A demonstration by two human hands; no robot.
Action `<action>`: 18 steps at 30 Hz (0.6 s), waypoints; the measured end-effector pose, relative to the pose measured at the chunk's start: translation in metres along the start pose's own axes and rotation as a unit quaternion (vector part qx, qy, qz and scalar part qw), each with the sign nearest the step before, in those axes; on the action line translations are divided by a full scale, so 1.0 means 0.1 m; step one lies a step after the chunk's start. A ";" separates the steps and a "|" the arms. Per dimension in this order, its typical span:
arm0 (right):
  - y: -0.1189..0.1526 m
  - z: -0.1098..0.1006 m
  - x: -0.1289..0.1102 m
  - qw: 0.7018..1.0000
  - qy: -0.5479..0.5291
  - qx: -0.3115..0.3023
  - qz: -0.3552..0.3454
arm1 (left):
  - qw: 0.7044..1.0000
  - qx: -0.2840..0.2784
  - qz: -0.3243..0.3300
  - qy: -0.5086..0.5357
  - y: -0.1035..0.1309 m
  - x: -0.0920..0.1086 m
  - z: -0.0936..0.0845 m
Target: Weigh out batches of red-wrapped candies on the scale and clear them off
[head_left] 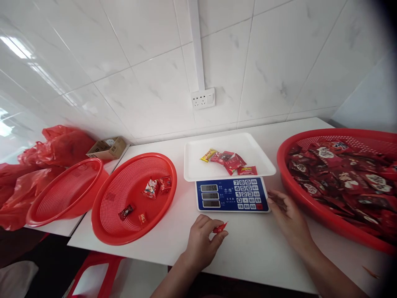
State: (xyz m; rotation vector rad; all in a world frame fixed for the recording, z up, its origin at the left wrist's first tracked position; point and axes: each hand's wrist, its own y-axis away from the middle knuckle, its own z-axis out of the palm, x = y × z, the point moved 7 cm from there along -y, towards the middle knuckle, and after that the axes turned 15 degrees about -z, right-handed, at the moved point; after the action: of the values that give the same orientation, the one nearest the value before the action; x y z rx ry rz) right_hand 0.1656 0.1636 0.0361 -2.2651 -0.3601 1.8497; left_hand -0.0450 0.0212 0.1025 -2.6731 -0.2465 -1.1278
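Observation:
My left hand [204, 240] pinches a small red packet [219, 228] between thumb and fingers, in front of the scale. At the right end of the blue scale panel [231, 195], my right hand [287, 215] rests with its fingers apart and holds nothing. On the scale's white tray [198, 171] lie several red packets [229, 161] and one yellow packet [207, 155]. Just right of my right hand stands a large red basket [283, 165], filled with dark red packets [347, 178].
Left of the scale, a round red basket [102, 207] holds several packets. Beyond it are another red basket [101, 165], a cardboard box [108, 151] and red plastic bags [65, 145]. A socket [203, 98] is on the tiled wall behind.

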 end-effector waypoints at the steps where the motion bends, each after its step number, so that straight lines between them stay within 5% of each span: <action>1: 0.00 0.00 -0.01 1.000 0.000 0.002 -0.001 | 1.000 0.002 0.000 0.001 0.01 -0.01 0.00; 8: -0.01 -0.01 0.06 1.000 0.007 0.001 -0.004 | 0.998 0.055 0.030 -0.017 -0.09 0.08 -0.15; 13: -0.03 0.02 0.05 1.000 -0.001 -0.010 -0.013 | 0.990 0.104 0.052 -0.082 -0.55 0.30 -0.36; 18: -0.03 0.02 0.06 1.000 0.000 -0.016 -0.004 | 0.977 0.124 0.096 -0.144 -1.03 0.53 -0.33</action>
State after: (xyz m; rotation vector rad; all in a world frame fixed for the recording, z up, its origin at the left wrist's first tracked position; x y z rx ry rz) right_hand 0.1645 0.1681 0.0312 -2.2814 -0.4014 1.8526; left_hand -0.0557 0.1141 0.1777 -2.5598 -0.1618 -0.6074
